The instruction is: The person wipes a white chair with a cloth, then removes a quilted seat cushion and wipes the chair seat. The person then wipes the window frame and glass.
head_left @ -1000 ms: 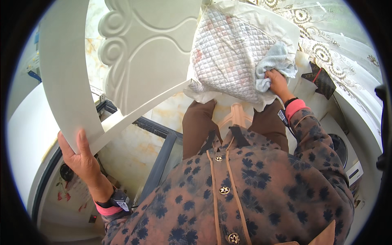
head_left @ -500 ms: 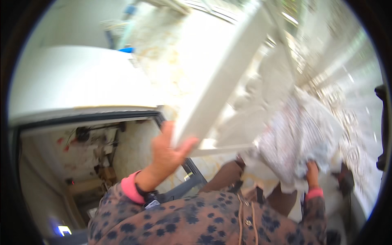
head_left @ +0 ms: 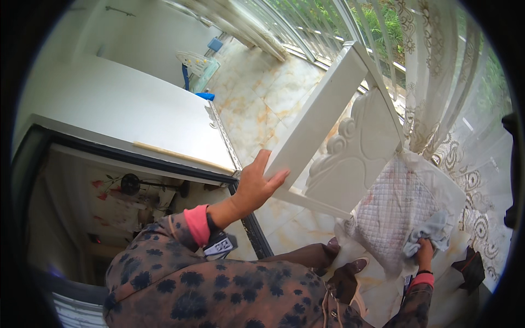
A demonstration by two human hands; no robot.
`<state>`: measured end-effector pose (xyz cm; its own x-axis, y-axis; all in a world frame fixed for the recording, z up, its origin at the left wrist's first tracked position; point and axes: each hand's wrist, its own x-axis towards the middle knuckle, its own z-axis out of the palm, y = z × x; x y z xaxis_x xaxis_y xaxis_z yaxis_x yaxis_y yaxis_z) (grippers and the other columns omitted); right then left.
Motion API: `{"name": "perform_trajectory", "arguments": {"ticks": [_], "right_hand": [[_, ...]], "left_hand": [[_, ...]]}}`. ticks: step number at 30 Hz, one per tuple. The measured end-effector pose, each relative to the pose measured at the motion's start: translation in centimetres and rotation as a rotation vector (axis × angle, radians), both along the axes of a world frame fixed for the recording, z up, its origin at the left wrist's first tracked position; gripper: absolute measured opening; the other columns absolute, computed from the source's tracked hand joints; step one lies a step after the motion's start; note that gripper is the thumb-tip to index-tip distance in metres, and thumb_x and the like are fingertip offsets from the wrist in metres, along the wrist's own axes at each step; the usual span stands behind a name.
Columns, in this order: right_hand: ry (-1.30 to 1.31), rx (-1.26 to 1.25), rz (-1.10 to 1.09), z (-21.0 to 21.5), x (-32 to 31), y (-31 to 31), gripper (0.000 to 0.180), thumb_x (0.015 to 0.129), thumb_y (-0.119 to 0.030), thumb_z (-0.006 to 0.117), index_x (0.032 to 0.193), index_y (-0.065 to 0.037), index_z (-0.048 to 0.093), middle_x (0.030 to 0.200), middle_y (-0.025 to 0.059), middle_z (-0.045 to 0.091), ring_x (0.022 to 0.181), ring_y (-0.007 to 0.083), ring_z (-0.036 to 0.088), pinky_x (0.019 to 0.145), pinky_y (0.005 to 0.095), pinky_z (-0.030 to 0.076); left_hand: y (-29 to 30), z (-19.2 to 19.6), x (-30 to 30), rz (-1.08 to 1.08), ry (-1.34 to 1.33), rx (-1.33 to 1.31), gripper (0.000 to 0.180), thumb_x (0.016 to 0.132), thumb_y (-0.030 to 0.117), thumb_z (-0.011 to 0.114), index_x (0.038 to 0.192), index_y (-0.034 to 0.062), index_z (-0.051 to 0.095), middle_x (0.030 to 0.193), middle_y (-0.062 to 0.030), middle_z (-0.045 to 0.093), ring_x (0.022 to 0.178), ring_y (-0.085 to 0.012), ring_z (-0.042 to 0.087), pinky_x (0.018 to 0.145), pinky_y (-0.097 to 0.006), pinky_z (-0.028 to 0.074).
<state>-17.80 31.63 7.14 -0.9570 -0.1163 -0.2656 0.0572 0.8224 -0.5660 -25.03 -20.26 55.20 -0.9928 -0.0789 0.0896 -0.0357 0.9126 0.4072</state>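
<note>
My left hand [head_left: 255, 184] grips the near corner of a white chair's back [head_left: 320, 117], its fingers and thumb wrapped around the frame. A carved scroll panel fills part of that back. Beyond its lower end is the chair seat, with a pale quilted cushion [head_left: 387, 202] under what looks like a clear, crinkled plastic cover. My right hand [head_left: 424, 254] is closed on a crumpled grey-blue cloth [head_left: 432, 232] at the near right edge of the seat. Part of the cloth lies against the cushion.
To my left stands a large white panel [head_left: 136, 104] beside a dark-framed mirror [head_left: 126, 191] that shows a reflected room. Lace curtains [head_left: 432, 82] hang at the right, near a barred window. Marble-patterned tile [head_left: 284, 82] covers the floor. A dark object [head_left: 471, 270] lies right of my right hand.
The view has shifted and sharpened from blur. My left hand keeps its hold on the chair back, and my right hand still holds the cloth at the seat's edge.
</note>
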Motion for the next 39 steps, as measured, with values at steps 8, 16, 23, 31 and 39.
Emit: {"name": "perform_trajectory", "arguments": {"ticks": [8,16,23,31,39], "right_hand": [[0.233,-0.192,-1.274,-5.1,11.4,10.6,0.053,0.081,-0.021,0.075,0.123,0.004,0.057,0.121,0.0207,0.062,0.107,0.0292,0.060,0.096,0.0380,0.045],[-0.490,0.158,-1.326,-1.4,40.4,7.8,0.057,0.083,-0.025,0.071,0.127,0.006,0.055,0.119,0.0179,0.063,0.106,0.0277,0.061,0.095,0.0389,0.047],[-0.508,-0.418,-0.993,0.7,39.3,-4.0,0.054,0.084,-0.020,0.069,0.129,0.005,0.054,0.121,0.0161,0.061,0.109,0.0263,0.059,0.097,0.0386,0.045],[-0.276,-1.107,-0.842,13.2,27.3,-6.2,0.051,0.085,-0.015,0.066,0.130,0.003,0.053,0.124,0.0140,0.060,0.112,0.0248,0.058,0.100,0.0382,0.044],[0.424,-1.263,-0.226,40.5,0.7,-23.4,0.041,0.094,-0.009,0.057,0.133,0.002,0.049,0.125,0.0105,0.057,0.114,0.0218,0.057,0.096,0.0359,0.048]], "left_hand": [[-1.0,-0.8,-0.1,-0.031,0.062,-0.049,0.041,0.085,0.031,0.070,0.106,0.0032,0.049,0.086,-0.0223,0.065,0.080,-0.0417,0.064,0.067,-0.044,0.050],[-1.7,-1.4,-0.2,-0.064,0.054,0.024,0.043,0.087,0.036,0.067,0.106,0.0030,0.048,0.085,-0.0232,0.065,0.080,-0.0427,0.063,0.068,-0.046,0.049],[-2.2,-1.9,-0.2,-0.057,0.020,-0.004,0.045,0.087,0.040,0.067,0.105,0.0041,0.047,0.082,-0.0234,0.065,0.078,-0.0434,0.063,0.067,-0.048,0.049],[-1.9,-1.1,-0.2,-0.035,-0.039,-0.035,0.049,0.087,0.042,0.065,0.109,0.0030,0.044,0.079,-0.0266,0.063,0.075,-0.0463,0.063,0.066,-0.052,0.049],[-5.6,-1.6,-1.6,-0.372,-0.281,0.363,0.048,0.082,0.025,0.061,0.111,-0.0005,0.033,0.087,-0.0314,0.062,0.081,-0.0502,0.061,0.075,-0.055,0.049]]}}
